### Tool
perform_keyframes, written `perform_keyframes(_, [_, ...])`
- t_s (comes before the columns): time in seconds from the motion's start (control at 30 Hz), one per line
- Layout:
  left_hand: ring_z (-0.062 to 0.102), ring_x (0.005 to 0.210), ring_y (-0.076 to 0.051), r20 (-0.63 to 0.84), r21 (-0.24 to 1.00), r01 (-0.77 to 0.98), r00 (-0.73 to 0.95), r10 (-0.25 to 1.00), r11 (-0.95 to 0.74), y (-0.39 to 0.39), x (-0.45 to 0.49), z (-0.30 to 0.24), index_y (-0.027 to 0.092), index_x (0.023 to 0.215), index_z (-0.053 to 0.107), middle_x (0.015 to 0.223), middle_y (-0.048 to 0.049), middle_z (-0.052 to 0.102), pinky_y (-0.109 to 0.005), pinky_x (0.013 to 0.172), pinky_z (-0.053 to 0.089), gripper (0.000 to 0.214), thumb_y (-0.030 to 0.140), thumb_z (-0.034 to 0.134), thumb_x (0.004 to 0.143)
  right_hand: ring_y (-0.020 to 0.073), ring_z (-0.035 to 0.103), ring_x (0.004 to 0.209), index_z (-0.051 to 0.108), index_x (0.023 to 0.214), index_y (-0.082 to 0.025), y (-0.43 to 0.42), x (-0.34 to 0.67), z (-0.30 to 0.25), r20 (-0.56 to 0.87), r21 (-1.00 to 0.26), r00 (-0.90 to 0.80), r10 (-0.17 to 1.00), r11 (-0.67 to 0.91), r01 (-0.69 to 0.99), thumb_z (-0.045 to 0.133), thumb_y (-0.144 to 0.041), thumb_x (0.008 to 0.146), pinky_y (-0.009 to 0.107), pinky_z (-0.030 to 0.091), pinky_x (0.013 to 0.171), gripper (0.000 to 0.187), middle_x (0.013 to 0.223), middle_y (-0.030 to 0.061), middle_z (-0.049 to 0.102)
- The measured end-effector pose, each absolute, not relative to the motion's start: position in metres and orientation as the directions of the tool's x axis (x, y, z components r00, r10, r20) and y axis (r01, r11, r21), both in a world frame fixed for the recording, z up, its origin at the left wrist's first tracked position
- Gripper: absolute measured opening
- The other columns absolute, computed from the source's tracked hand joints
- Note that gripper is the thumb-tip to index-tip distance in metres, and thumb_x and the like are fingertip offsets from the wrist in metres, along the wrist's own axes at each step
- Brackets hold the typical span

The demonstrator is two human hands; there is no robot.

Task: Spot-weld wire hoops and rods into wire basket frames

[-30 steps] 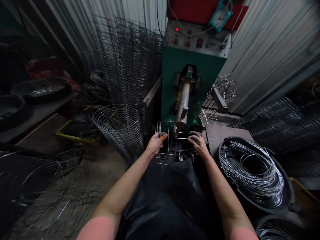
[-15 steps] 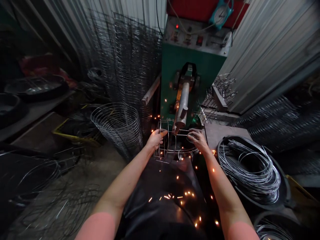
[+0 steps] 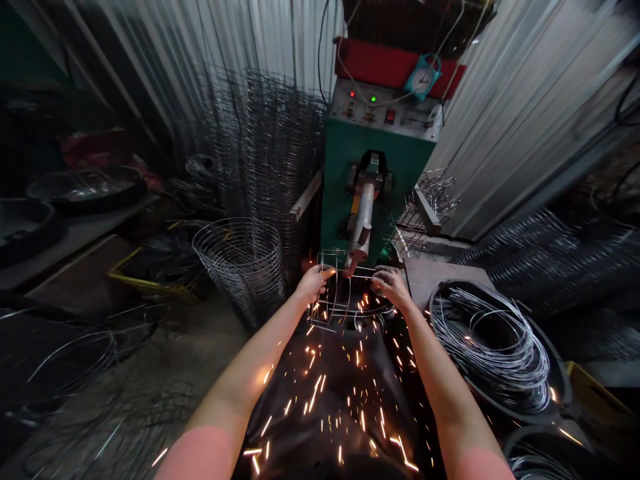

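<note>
My left hand (image 3: 313, 283) grips the left side of a bent wire frame (image 3: 330, 300), and an orange covering shows on one fingertip. My right hand (image 3: 391, 287) holds a wire of the same frame out to the right. Between my hands, the frame sits under the metal electrode (image 3: 361, 230) of a green spot welding machine (image 3: 380, 160). Orange sparks (image 3: 325, 400) shower from the contact point down over my dark apron (image 3: 320, 393). The contact point itself is partly hidden by the wires.
A tall wire cylinder (image 3: 243, 267) stands left of my hands in front of stacked wire mesh (image 3: 265, 153). A black tub of coiled wire (image 3: 493, 353) sits to the right. Wire racks (image 3: 425, 213) lie beside the machine. Loose wire covers the floor (image 3: 125, 413).
Sparks have gone from none to a dense shower across my apron. A green lamp now shows on the machine. My hands stay on the frame under the electrode, and the view has tilted slightly.
</note>
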State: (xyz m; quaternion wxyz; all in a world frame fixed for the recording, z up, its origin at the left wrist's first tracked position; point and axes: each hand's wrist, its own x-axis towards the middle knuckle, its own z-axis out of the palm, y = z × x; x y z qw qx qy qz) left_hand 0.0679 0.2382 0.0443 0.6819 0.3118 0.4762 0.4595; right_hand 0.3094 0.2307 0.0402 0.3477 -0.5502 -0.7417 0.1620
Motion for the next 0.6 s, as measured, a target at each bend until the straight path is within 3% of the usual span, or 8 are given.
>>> perform_keyframes(0.2, [0.030,0.039,-0.002,-0.342,0.894,-0.258,0.132,0.930,0.365,0.237,0.065,0.046,0.017,0.079,0.052,0.057,0.0073,0.041,-0.014,0.036,0.016,0.036,0.036,0.074,0.057,0.0267,0.044,0.106,0.068,0.076,-0.023,0.230,0.311,0.042,0.301,-0.634,-0.162,0.940,0.325,0.702,0.053,-0.045,0.080,0.046,0.031,0.094,0.027,0.107,0.0057,0.061])
perform_keyframes(0.37, [0.024,0.037,-0.002,-0.282,0.935,-0.186,0.124,0.951,0.302,0.234,0.063,0.049,0.018,0.075,0.050,0.049,0.0105,0.030,-0.015,0.035,0.014,0.033,0.040,0.070,0.061,0.0260,0.043,0.106,0.068,0.076,-0.023,0.228,0.311,0.043,0.301,-0.639,-0.180,0.936,0.339,0.691,0.052,-0.043,0.082,0.046,0.032,0.094,0.027,0.107,0.0063,0.061])
perform_keyframes(0.6, [0.022,0.036,-0.002,-0.238,0.937,-0.225,0.146,0.960,0.267,0.208,0.054,0.041,0.019,0.075,0.049,0.046,0.0119,0.026,-0.014,0.036,0.015,0.037,0.043,0.072,0.059,0.0253,0.047,0.100,0.068,0.073,-0.023,0.202,0.295,0.049,0.362,-0.595,-0.225,0.905,0.410,0.692,0.056,-0.039,0.080,0.046,0.038,0.090,0.021,0.104,0.0068,0.063])
